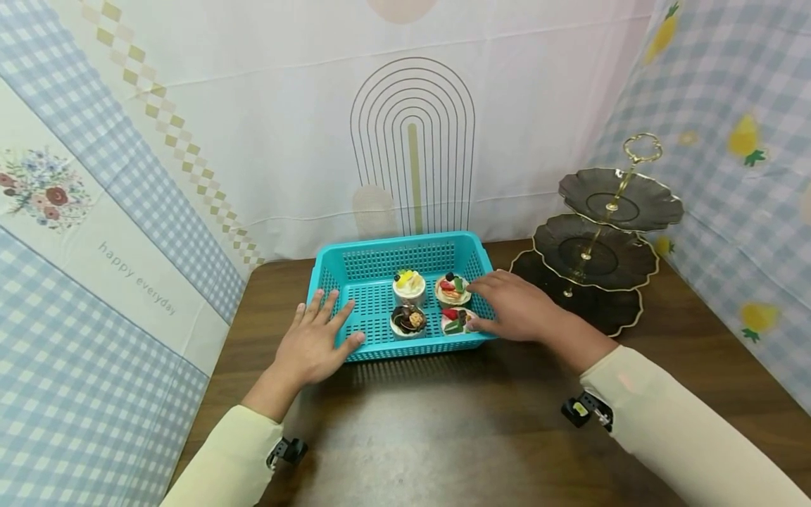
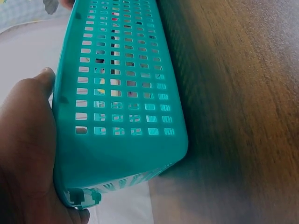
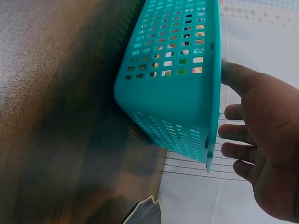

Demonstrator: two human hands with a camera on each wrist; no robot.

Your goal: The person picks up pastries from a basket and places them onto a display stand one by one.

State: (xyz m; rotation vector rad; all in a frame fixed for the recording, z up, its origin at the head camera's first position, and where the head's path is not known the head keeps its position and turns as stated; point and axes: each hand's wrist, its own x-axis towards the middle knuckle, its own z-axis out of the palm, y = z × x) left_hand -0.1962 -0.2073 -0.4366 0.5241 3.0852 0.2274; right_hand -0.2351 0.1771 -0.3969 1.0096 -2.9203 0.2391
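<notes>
A turquoise plastic basket (image 1: 405,350) with slotted walls stands on the table and holds several small decorated cakes. Among them are a yellow-topped cake (image 1: 409,283), a chocolate-topped cake (image 1: 408,320), a strawberry-topped cake (image 1: 453,289) and another red-and-green-topped cake (image 1: 456,321). My left hand (image 1: 312,345) lies over the basket's front left corner, its fingers spread and straight. Over the right end, my right hand (image 1: 516,303) reaches past the rim, thumb tip overlapping the front right cake. In the right wrist view, the fingers of the right hand (image 3: 268,133) extend beside the basket rim (image 3: 216,93).
To the right of the basket stands a three-tier black cake stand (image 1: 586,256) with gold edges and a gold ring handle. Printed cloth (image 1: 304,141) hangs behind the brown wooden table (image 1: 431,436) and along both sides.
</notes>
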